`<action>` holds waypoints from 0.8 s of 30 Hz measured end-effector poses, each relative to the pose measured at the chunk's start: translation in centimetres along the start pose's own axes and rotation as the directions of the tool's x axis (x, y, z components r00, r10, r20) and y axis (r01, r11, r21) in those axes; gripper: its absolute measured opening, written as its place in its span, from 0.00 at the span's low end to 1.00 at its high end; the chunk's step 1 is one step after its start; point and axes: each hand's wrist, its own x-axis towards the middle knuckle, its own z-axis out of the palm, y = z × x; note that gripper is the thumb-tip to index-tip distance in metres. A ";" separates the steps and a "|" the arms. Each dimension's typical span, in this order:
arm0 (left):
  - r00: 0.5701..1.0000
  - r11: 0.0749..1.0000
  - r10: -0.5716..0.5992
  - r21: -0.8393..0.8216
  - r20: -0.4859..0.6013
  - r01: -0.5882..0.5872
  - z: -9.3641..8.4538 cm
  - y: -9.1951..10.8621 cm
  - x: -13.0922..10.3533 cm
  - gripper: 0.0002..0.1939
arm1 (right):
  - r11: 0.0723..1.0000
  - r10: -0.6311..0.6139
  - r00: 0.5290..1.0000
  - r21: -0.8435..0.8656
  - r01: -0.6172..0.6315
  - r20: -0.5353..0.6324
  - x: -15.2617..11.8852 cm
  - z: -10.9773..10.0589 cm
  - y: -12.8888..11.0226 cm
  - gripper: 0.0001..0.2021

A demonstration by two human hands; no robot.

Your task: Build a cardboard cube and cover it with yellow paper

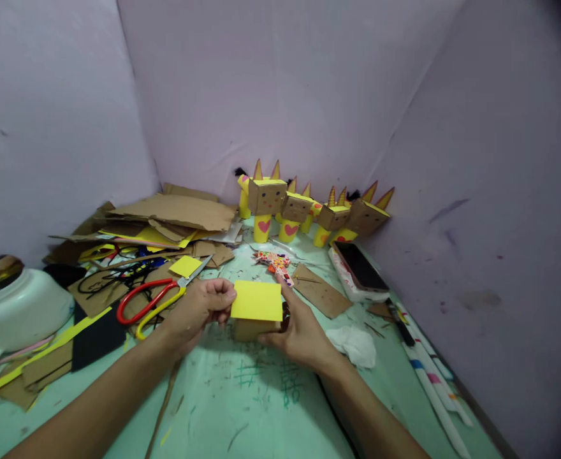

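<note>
In the middle of the view, a yellow paper square lies over the top of a small cardboard box. My left hand pinches the paper's left edge between thumb and fingers. Around the box's right side, my right hand is closed, its thumb low on the front and a finger behind the yellow sheet. The box's far side is hidden. Red and yellow scissors lie to the left of my left hand, with another small yellow square beside their blades.
Cardboard figures with yellow horns and tube legs stand by the back wall. Stacked cardboard sheets fill the back left. A white pot stands far left. On the right are a phone, crumpled tissue and several markers.
</note>
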 end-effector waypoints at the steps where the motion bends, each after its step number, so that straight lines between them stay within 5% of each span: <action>1: 1.000 1.000 -0.014 0.016 0.001 0.014 0.2 -0.1 -0.1 0.19 | 1.000 0.028 0.999 0.012 -0.028 0.024 -0.1 -0.3 -0.3 0.57; 6: 0.999 0.997 -0.028 0.068 -0.040 0.031 0.9 -0.5 -0.2 0.18 | 0.974 0.226 0.970 -0.004 -0.227 0.089 -0.1 -3.9 -2.4 0.58; 10: 0.996 0.994 -0.031 0.098 -0.078 0.039 1.1 -0.6 -0.2 0.15 | 0.917 0.335 0.942 0.241 -0.318 -0.032 0.3 -5.6 -3.1 0.30; 13: 0.994 0.992 -0.039 0.119 -0.098 0.051 1.2 -0.4 -0.2 0.13 | 0.853 0.424 0.905 0.354 -0.382 -0.044 0.5 -4.6 -2.8 0.22; 18: 0.994 0.988 -0.053 0.138 -0.097 0.066 1.4 -0.2 -0.4 0.12 | 0.803 0.463 0.885 0.447 -0.393 -0.053 0.5 -1.8 -2.0 0.22; 24: 0.993 0.984 -0.045 0.168 -0.106 0.063 1.3 -0.4 -0.2 0.12 | 0.747 0.490 0.872 0.526 -0.406 -0.022 0.5 -0.8 -2.6 0.23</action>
